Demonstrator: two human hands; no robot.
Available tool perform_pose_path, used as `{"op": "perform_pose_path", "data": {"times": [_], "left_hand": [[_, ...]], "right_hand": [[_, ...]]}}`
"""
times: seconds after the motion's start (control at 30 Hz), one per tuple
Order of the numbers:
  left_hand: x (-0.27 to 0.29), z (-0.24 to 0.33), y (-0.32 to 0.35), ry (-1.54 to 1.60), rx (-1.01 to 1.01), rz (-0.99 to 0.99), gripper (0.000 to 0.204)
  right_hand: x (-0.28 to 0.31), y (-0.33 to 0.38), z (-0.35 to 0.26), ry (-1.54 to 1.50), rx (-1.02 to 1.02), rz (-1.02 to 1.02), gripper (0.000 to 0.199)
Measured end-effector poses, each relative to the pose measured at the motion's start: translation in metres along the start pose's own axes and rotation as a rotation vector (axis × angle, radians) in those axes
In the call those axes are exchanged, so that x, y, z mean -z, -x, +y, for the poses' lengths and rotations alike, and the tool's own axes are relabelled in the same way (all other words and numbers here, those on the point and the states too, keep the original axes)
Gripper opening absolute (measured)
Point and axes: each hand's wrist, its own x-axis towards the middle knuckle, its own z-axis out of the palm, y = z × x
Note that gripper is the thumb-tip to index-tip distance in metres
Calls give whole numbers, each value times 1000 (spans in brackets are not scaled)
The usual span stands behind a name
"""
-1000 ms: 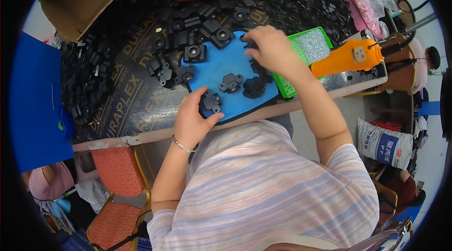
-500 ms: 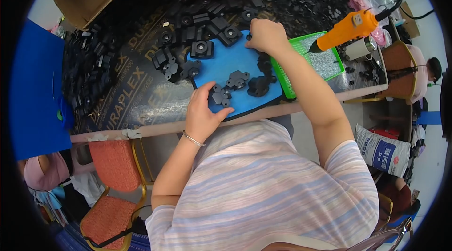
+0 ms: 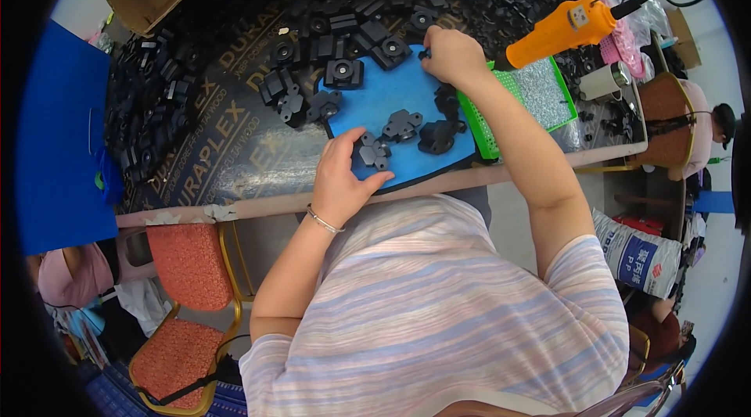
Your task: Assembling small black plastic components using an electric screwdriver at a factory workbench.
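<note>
Blue flat mat [image 3: 391, 88]: left hand [image 3: 338, 174] spread open round a lobed black plastic part [image 3: 374, 152], right hand [image 3: 456, 57]'s grip I can't tell; my crossing forearm [image 3: 526, 131] could jog the green plastic tray [image 3: 479, 129].

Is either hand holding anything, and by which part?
Left hand curves around a black fitting; grip unclear. Right hand: at a dark piece, hold hidden.

left hand [image 3: 344, 170] beside black part [image 3: 375, 152] | right hand [image 3: 455, 59] at blue mat [image 3: 368, 109] | orange tool [image 3: 562, 32] near green tray [image 3: 480, 131]
</note>
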Motion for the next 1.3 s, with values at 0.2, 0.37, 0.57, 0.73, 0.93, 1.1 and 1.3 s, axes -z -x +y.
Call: {"op": "perform_pose_path", "data": {"times": [0.2,0.37,0.57,0.73,0.93,1.1,1.3], "left_hand": [[-2,1,0,-8,-47,16,66],[-3,-2,1,-9,-67,27,66],[-2,-2,1,-22,-72,20,67],[-2,-1,1,-17,-85,30,68],[-2,-1,0,-23,-78,24,68],[-2,0,0,-41,-82,26,68],[-3,1,-1,-47,-92,29,67]], "right_hand": [[4,8,2,-177,-8,138,30],[-1,10,14,-905,139,127,23],[-5,13,27,-954,88,-7,21],[-1,25,19,-683,215,-33,22],[-7,37,8,-263,352,277,27],[-2,43,-2,-112,294,151,27],[-20,35,-11,93,288,275,21]]}}
